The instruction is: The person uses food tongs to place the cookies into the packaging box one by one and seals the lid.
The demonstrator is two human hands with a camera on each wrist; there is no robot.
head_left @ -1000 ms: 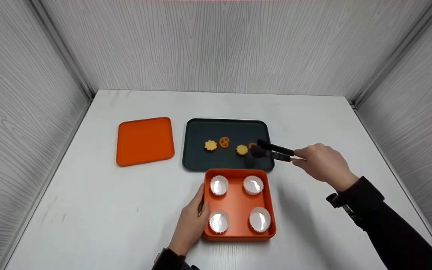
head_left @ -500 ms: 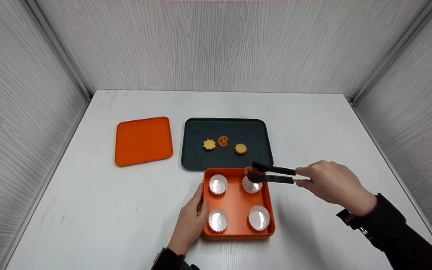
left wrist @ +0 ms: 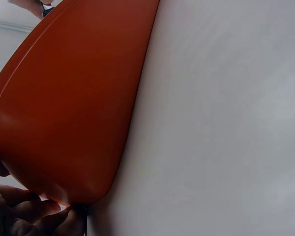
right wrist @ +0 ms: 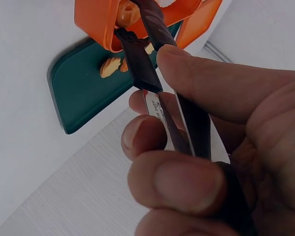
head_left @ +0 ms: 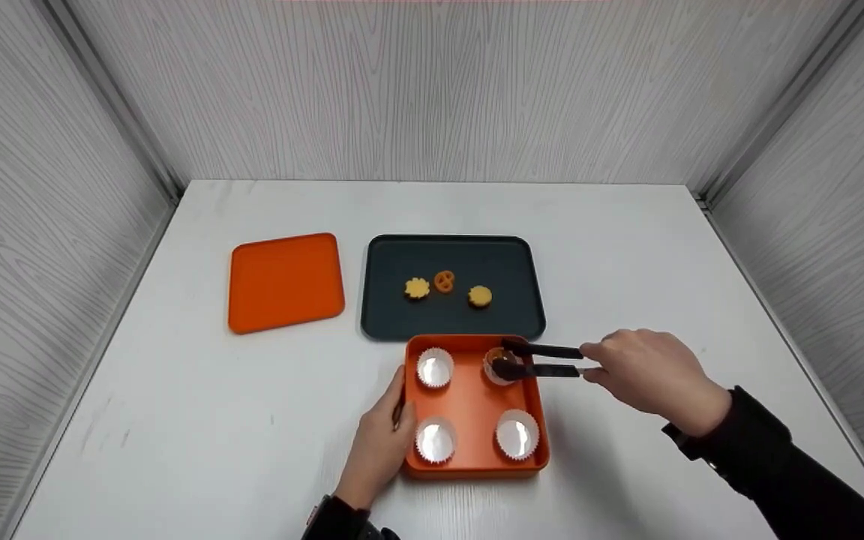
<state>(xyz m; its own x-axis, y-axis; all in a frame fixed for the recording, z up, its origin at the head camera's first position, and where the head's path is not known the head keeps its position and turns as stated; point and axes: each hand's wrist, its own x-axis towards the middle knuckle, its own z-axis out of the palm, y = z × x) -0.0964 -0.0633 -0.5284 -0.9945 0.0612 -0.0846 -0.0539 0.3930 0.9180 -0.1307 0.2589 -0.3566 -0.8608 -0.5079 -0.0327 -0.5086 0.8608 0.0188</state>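
My right hand (head_left: 649,375) holds small black-tipped tongs (head_left: 556,370), gripped between thumb and fingers in the right wrist view. The tong tips are over the far right white paper cup (head_left: 489,372), with a brown pretzel (right wrist: 128,15) at the cup between them. This cup is one of several inside an orange box (head_left: 473,409); the others hold nothing. My left hand (head_left: 378,450) grips the box's left wall, thumb at the rim. In the left wrist view its curled fingers (left wrist: 32,209) lie at the box's corner.
Behind the box, a dark green tray (head_left: 394,322) bears two yellow cookies, one of them a scalloped cookie (head_left: 417,288), and a pretzel (head_left: 444,281). A flat orange tray or lid (head_left: 286,281) lies to the left. Pale wood-grain panels (head_left: 432,90) wall the table in.
The tongs have carried the pretzel from the right part of the green tray toward me and down into the far right cup. My left hand stays on the box.
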